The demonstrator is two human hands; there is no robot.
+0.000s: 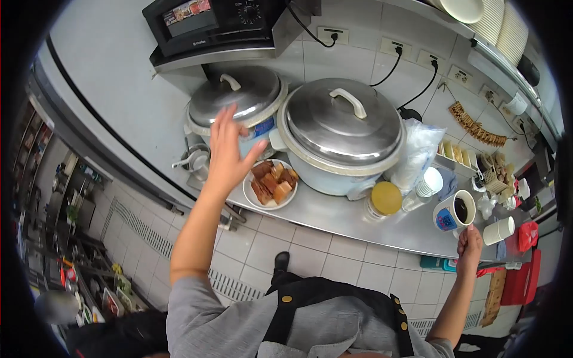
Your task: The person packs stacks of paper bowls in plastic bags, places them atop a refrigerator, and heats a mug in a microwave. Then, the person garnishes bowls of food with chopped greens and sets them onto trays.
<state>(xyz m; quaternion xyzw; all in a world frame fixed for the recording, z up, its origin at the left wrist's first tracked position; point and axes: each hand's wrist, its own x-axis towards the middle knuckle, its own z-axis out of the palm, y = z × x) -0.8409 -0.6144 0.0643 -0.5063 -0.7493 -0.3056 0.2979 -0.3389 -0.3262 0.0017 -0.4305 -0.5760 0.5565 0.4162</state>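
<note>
My left hand [227,156], fingers spread and holding nothing, is raised in front of the smaller lidded cooker [262,89]. Beside it, on the steel counter, a white bowl [270,206] holds browned chunks of food [276,185]. At the right, my right hand [470,243] has its fingers closed at the base of a white cup [444,213] with a blue label and dark liquid inside; a thin handle or stick seems to be between the fingers. The larger cooker [343,128], its metal lid on, stands between my hands.
A yellow-lidded jar [386,198], stacked clear cups [421,194] and a plastic bag [418,149] stand right of the large cooker. White cups [498,231] lie near my right hand. A microwave [209,27] sits on a shelf above. Metal ladles [194,161] hang at the left.
</note>
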